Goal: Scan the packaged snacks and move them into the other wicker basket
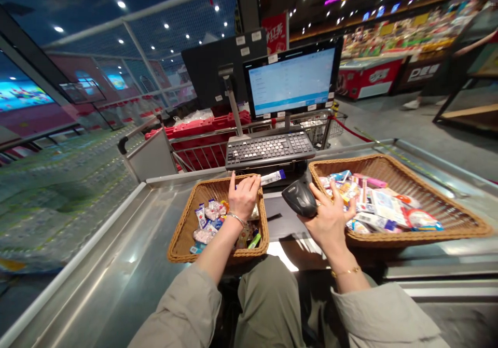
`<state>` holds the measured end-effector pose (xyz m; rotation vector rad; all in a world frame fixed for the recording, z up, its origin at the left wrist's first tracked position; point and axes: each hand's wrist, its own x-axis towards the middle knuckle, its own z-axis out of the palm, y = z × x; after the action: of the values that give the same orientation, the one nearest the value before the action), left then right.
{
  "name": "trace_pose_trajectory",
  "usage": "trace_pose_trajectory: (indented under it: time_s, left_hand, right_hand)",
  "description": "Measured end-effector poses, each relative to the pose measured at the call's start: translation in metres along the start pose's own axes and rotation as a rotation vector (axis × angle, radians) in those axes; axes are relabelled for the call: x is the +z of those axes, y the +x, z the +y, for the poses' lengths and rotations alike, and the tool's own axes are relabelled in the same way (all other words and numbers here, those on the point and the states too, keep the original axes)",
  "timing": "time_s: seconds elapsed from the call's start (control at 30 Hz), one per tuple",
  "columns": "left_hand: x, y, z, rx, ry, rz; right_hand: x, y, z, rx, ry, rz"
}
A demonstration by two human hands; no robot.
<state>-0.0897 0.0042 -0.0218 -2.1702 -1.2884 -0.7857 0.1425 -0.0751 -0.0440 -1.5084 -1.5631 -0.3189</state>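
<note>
My left hand (244, 198) is over the smaller wicker basket (177, 234), its fingers closed on a slim white and blue stick packet (273, 177) that points right, below the keyboard. Small wrapped snacks (210, 223) lie in that basket. A black handheld barcode scanner (299, 198) is in my right hand (329, 218), its head facing left; some of my fingers stretch out past it and its handle is hidden. Beside that hand, the larger wicker basket (462, 226) holds a heap of colourful packages (383, 205).
A black keyboard (272, 147) sits in front of a lit monitor (292, 82), with a second screen seen from behind (218, 73) to its left. Metal counter (128, 244) surrounds the baskets. Carts (206, 151) stand behind it. A person (459, 63) is at the far right.
</note>
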Motion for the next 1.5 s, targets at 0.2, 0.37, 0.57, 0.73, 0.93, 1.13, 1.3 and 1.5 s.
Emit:
trace_pose_trajectory:
  time_s: [0.2, 0.37, 0.57, 0.73, 0.93, 1.13, 1.3, 1.5]
  left_hand:
    - [0.005, 0.007, 0.010, 0.022, -0.010, 0.022]
    - [0.008, 0.011, 0.015, 0.021, -0.035, 0.007]
    - [0.009, 0.012, 0.019, 0.028, -0.046, 0.017]
    - [0.011, 0.014, 0.021, 0.039, -0.048, 0.029]
    - [0.012, 0.016, 0.025, 0.036, -0.059, 0.016]
    - [0.015, 0.018, 0.027, 0.047, -0.060, 0.031]
    - [0.017, 0.022, 0.029, 0.064, -0.052, 0.076]
    - [0.016, 0.026, 0.034, 0.068, -0.082, 0.083]
  right_hand:
    - [0.000, -0.001, -0.002, -0.010, 0.005, 0.003]
    - [0.000, -0.001, -0.002, -0.022, 0.008, 0.008]
    - [0.000, -0.001, -0.001, -0.015, 0.009, 0.007]
    - [0.001, -0.002, 0.001, -0.006, 0.007, 0.000]
    - [0.000, -0.003, 0.003, 0.001, 0.013, -0.003]
    - [-0.002, -0.002, 0.004, 0.012, 0.015, -0.007]
    - [-0.005, -0.001, 0.004, 0.025, 0.014, -0.003]
    - [-0.009, 0.001, 0.006, 0.019, 0.009, 0.013]
